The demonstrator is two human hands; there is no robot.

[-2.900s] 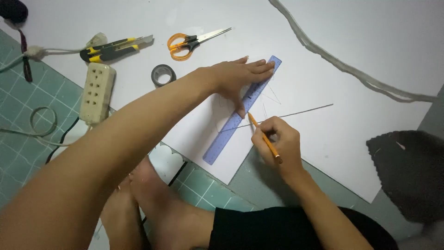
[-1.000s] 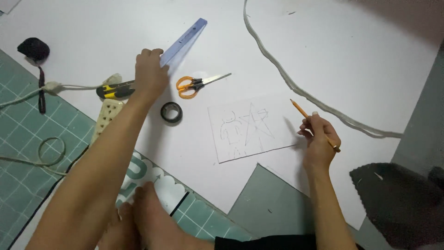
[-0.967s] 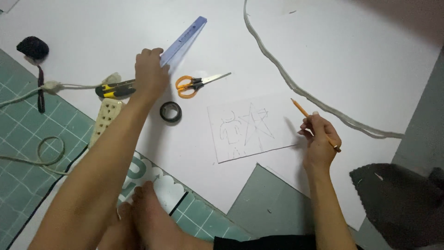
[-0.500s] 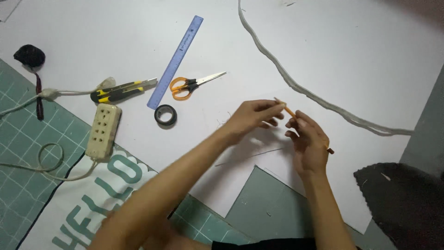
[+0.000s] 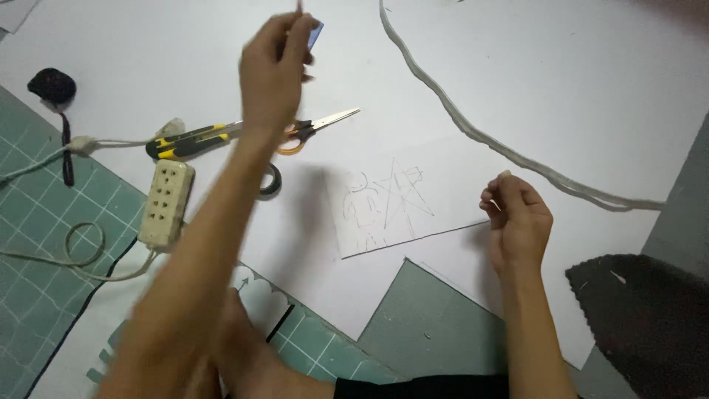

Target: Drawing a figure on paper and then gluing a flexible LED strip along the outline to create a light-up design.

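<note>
My left hand (image 5: 272,70) is raised above the white sheet, blurred, its fingers pinched on a thin pencil whose end shows at the top edge (image 5: 299,6). A blue ruler (image 5: 317,32) peeks out behind that hand. My right hand (image 5: 517,218) rests on the sheet with its fingers curled in and nothing visible in them. It lies just right of a small white paper (image 5: 413,222) bearing a pencil sketch of a star and a figure. Orange-handled scissors (image 5: 329,122) lie below my left hand.
A yellow-black utility knife (image 5: 188,140), a black tape roll (image 5: 272,183) and a cream power strip (image 5: 166,203) lie at the left. A grey cord (image 5: 473,133) curves across the sheet. A dark cloth (image 5: 650,318) is at the lower right, a green cutting mat (image 5: 37,214) at the left.
My hands met at the pencil half a second ago. The left hand has since swung up and left with it, and my right hand no longer holds the pencil.
</note>
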